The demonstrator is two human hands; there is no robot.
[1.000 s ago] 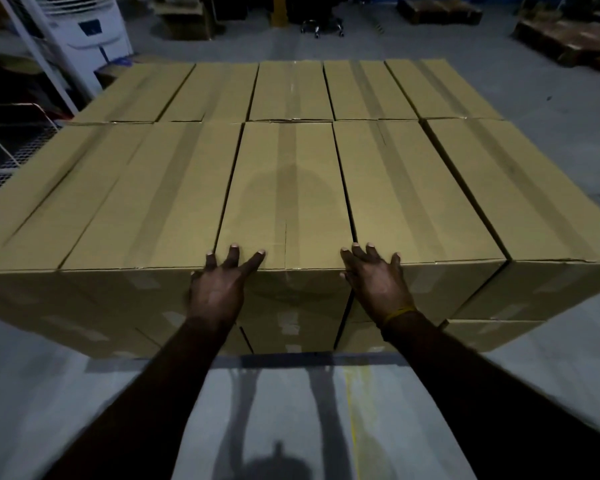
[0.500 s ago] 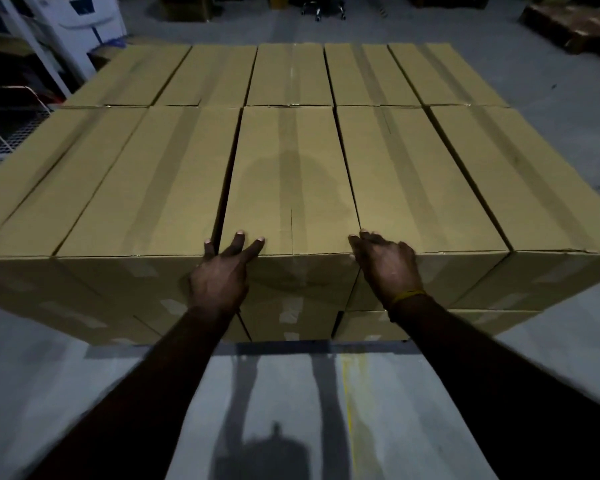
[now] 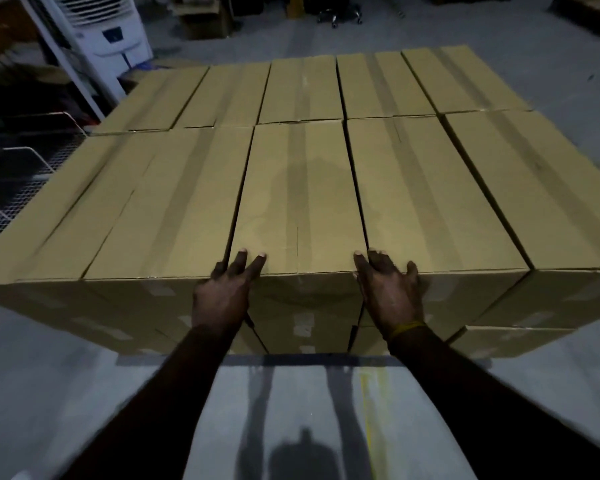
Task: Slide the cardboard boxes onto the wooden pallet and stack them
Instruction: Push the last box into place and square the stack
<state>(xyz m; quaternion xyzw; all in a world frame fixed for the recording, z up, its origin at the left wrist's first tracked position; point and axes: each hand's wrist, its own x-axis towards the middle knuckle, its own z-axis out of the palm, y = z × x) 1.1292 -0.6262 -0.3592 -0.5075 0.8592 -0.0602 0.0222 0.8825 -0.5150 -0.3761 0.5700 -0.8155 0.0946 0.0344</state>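
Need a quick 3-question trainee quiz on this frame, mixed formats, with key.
1. True or false: both hands touch the same long tan cardboard box.
2. Which wrist wears the thin yellow band? A) left B) right
3. Fill in: the top layer's near row shows ___ boxes side by side.

Key:
1. True: the left hand and right hand rest at the middle box's near end, fingers reaching over the top edge.
2. B
3. Five
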